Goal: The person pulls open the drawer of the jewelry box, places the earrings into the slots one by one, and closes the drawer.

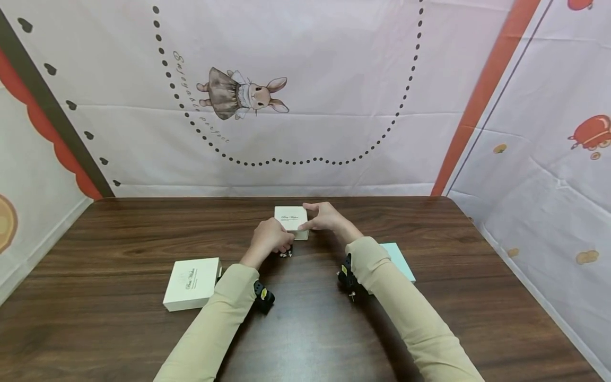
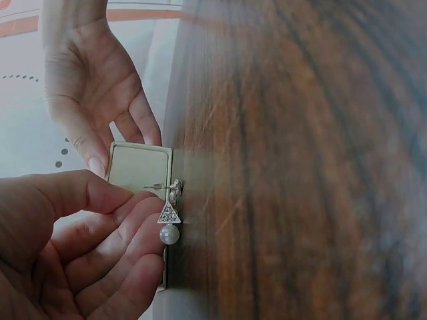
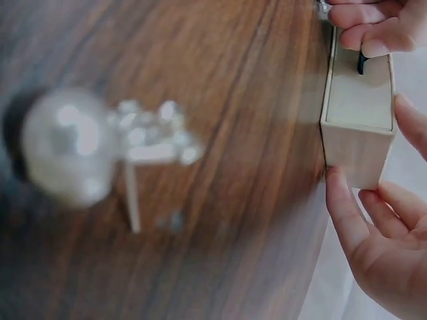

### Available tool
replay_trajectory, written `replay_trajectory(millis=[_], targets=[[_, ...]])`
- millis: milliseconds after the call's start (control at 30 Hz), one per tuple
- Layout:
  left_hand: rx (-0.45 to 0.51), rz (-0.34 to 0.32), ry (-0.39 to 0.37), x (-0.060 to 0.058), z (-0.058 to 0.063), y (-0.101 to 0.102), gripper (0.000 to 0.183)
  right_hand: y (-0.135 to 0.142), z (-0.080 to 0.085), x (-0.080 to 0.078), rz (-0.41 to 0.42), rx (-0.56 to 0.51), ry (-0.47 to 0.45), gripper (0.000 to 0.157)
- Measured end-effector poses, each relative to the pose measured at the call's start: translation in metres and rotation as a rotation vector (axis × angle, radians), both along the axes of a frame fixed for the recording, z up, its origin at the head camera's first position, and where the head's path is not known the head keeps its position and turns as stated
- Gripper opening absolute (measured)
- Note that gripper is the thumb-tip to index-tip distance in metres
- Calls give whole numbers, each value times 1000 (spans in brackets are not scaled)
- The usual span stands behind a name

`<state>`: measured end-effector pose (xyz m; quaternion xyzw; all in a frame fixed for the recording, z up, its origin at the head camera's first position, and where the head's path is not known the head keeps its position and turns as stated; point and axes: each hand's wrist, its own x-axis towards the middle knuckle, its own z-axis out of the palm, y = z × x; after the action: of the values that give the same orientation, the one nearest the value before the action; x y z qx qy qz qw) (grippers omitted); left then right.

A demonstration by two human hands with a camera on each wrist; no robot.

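A small white box (image 1: 289, 213) with dark lettering on its lid stands near the table's far edge. My right hand (image 1: 326, 217) grips it from the right, thumb and fingers spread around its sides. The left hand (image 1: 272, 235) is at the near face, where thumb and forefinger pinch a short black pull tab (image 3: 361, 63). Just by the left fingertips lies an earring (image 2: 169, 215) with a sparkling triangle and a pearl. Another pearl earring (image 3: 73, 147), blurred and close up in the right wrist view, lies on the table below my right wrist.
To the left stands a larger white box (image 1: 193, 281), its right edge partly behind the left sleeve. A pale blue flat box (image 1: 400, 261) shows from behind the right forearm. A printed cloth (image 1: 334, 132) hangs beyond the brown table (image 1: 305, 329).
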<state>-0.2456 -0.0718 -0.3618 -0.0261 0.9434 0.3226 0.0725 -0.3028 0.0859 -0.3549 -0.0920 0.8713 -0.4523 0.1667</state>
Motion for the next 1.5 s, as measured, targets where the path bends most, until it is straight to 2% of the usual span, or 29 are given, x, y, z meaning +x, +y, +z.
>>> replay_trajectory(millis=[333, 600, 933, 1167, 1500], targets=[[-22, 5, -16, 1, 0, -1, 22, -1, 0, 2, 9, 40, 40, 70], [-21, -17, -47, 3, 2, -1, 20, 5, 2, 1, 118, 69, 67, 73], [-69, -11, -53, 6, 4, -1, 22, 3, 2, 3, 134, 83, 98, 75], [-109, -50, -18, 10, 7, -2, 24, 2, 2, 3, 117, 101, 109, 75], [-139, -83, -52, 16, 12, 1, 25, 2, 3, 3, 130, 125, 129, 75]])
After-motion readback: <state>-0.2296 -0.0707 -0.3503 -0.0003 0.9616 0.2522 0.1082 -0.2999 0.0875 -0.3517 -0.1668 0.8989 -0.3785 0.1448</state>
